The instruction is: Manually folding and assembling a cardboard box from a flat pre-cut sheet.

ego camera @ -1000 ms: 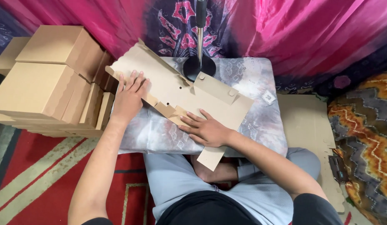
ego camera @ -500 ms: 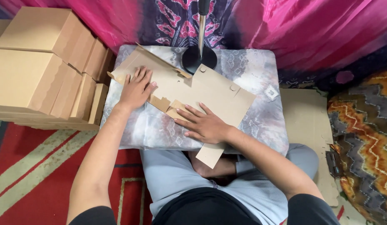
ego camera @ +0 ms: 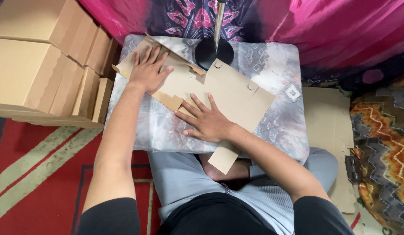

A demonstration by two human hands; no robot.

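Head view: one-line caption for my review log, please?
Both hands, left and right, press a flat cardboard blank onto a cloth-covered table.

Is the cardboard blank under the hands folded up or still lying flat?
Mostly flat: the cardboard blank lies spread on the cushion, pressed by the left hand and right hand; only its far-left flap is raised.

I count two hands, the left hand (ego camera: 147,72) and the right hand (ego camera: 208,121), both flat on one die-cut cardboard sheet (ego camera: 230,89) lying across one low table (ego camera: 280,126). One black stand base (ego camera: 214,51) sits at the table's far edge. Off its left edge I make out about four folded cardboard boxes (ego camera: 32,65), and one flat cardboard piece (ego camera: 328,126) lies off its right edge.
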